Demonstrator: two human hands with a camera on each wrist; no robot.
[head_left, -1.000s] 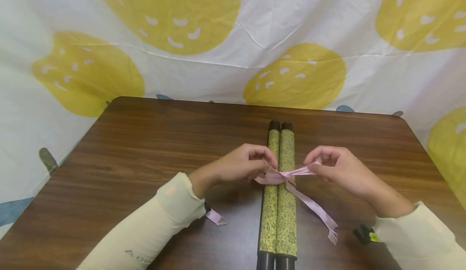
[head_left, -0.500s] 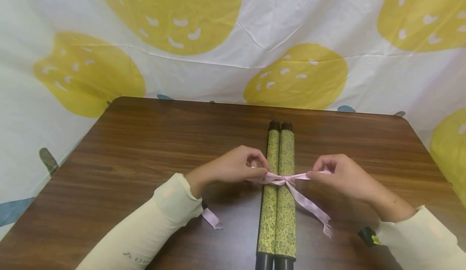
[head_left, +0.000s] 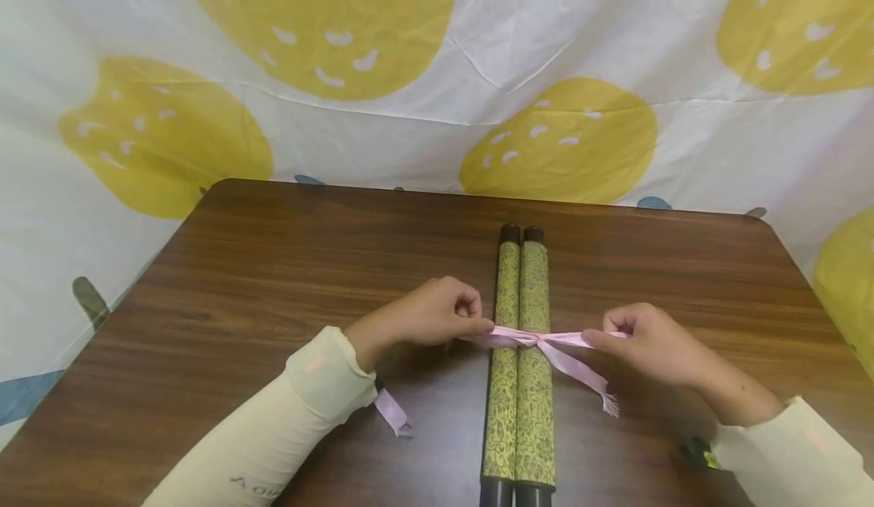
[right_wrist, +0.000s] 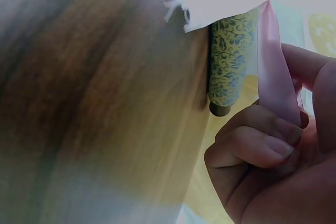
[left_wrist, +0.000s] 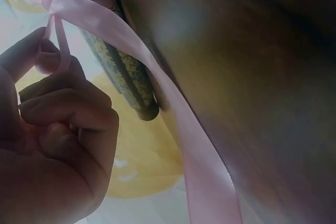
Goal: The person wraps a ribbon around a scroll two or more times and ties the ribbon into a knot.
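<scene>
Two rolls of a scroll (head_left: 535, 416), covered in green-gold patterned fabric with dark end knobs, lie side by side across the table. A pink ribbon (head_left: 505, 334) goes around both and crosses in a small knot on top of the right roll. To the left, my left hand (head_left: 437, 313) pinches a loop of ribbon between thumb and forefinger. On the other side, my right hand (head_left: 655, 347) pinches another folded length and holds it taut. A frayed ribbon tail (right_wrist: 226, 2) hangs from the knot toward the lower right. In the left wrist view another long ribbon tail (left_wrist: 197, 145) trails free.
The brown wood-grain table (head_left: 273, 264) has a rounded back edge. Behind it hangs a white cloth (head_left: 382, 146) with large yellow fruit shapes. A small dark object (head_left: 696, 452) shows beside the right sleeve.
Both hands have drawn apart, the left one leftward and the right one to the right and slightly nearer. The ribbon between them is straighter, its knot smaller, and the frayed tail has shortened.
</scene>
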